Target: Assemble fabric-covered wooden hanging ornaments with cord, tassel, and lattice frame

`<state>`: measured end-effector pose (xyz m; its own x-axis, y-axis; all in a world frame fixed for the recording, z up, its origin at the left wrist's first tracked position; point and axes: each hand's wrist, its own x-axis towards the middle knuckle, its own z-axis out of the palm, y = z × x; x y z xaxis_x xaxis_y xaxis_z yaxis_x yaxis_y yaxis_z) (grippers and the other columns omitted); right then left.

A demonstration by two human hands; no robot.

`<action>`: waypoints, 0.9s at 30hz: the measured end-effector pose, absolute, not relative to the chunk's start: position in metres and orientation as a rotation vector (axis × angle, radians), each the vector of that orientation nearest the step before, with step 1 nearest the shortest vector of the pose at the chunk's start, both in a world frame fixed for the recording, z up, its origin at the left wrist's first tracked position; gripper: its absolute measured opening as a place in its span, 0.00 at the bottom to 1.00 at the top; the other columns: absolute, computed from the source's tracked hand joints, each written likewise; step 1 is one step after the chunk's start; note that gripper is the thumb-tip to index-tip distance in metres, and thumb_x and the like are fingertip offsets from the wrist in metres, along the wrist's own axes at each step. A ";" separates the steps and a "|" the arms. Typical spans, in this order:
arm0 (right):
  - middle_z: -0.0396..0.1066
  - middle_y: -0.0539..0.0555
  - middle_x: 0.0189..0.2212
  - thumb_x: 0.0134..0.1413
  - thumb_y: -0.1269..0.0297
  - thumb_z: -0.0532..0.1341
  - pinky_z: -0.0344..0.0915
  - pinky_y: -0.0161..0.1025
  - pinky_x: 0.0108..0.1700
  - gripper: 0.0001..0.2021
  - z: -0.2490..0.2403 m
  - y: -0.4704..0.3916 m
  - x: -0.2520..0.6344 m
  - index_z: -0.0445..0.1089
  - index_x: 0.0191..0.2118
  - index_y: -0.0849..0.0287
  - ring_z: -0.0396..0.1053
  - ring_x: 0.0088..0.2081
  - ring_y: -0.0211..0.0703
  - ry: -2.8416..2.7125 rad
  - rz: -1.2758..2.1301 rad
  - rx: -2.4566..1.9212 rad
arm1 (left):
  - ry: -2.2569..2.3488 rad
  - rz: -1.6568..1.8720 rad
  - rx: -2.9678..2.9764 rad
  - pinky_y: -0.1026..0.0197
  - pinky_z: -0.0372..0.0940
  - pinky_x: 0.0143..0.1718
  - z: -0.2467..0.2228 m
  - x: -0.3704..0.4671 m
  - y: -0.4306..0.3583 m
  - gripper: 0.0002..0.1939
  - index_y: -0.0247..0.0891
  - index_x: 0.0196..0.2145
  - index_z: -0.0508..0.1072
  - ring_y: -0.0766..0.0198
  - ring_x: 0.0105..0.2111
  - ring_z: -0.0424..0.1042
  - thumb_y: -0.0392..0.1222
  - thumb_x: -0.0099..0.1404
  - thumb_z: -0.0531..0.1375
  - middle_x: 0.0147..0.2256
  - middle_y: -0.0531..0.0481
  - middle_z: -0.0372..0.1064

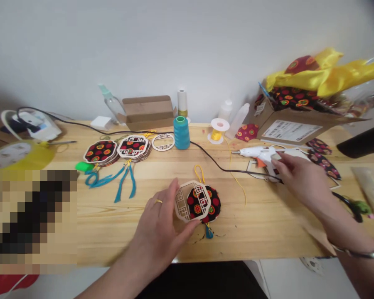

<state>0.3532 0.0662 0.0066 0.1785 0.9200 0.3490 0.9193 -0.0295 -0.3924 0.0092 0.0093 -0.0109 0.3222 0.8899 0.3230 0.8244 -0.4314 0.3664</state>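
Between the thumb and fingers of my left hand [162,224], a thin cut-out lattice frame [181,203] is held by its edges. It partly overlaps a dark, flower-patterned fabric ornament [214,207] on the table. The ornament has a yellow hanging loop [199,172] at its top and a short blue tassel [209,231] at its bottom. To the right, my right hand [299,178] has its fingers closed on a white hot glue gun [252,152] with an orange trigger. The gun's metal nozzle points left. My palm hides part of its handle.
Stacked ornaments with blue tassels [134,147] lie at left, beside another lattice frame [163,142]. A teal thread cone [182,135] and a yellow cord spool [216,135] stand behind. A black cable [210,158] crosses the table. A fabric-filled cardboard box [294,126] sits back right.
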 end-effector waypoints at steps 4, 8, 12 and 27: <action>0.76 0.58 0.35 0.57 0.62 0.57 0.68 0.44 0.40 0.10 0.018 0.039 0.309 0.74 0.38 0.59 0.73 0.37 0.48 -1.843 -0.064 -1.637 | 1.550 0.763 2.486 0.44 0.68 0.45 -0.010 0.018 0.008 0.44 0.34 0.64 0.43 0.47 0.47 0.71 0.51 0.59 0.61 0.48 0.36 0.70; 0.76 0.54 0.34 0.57 0.66 0.60 0.70 0.38 0.38 0.07 0.018 0.016 0.260 0.74 0.39 0.56 0.73 0.36 0.42 -1.873 0.409 -1.406 | 1.546 0.741 2.510 0.44 0.66 0.47 -0.009 0.022 0.006 0.45 0.34 0.64 0.44 0.46 0.48 0.69 0.50 0.58 0.63 0.50 0.35 0.69; 0.77 0.53 0.31 0.56 0.65 0.60 0.71 0.38 0.34 0.06 0.010 0.010 0.237 0.75 0.35 0.55 0.74 0.33 0.42 -1.703 0.647 -1.476 | 1.536 0.738 2.528 0.44 0.65 0.50 -0.009 0.024 0.003 0.44 0.35 0.64 0.45 0.47 0.49 0.68 0.50 0.58 0.63 0.51 0.36 0.68; 0.75 0.51 0.24 0.54 0.58 0.61 0.67 0.33 0.25 0.10 0.023 -0.002 0.232 0.78 0.36 0.56 0.68 0.23 0.35 -1.351 1.324 -1.514 | 1.384 0.909 2.264 0.54 0.71 0.43 0.003 0.019 0.000 0.28 0.40 0.57 0.62 0.55 0.43 0.73 0.51 0.62 0.61 0.45 0.42 0.73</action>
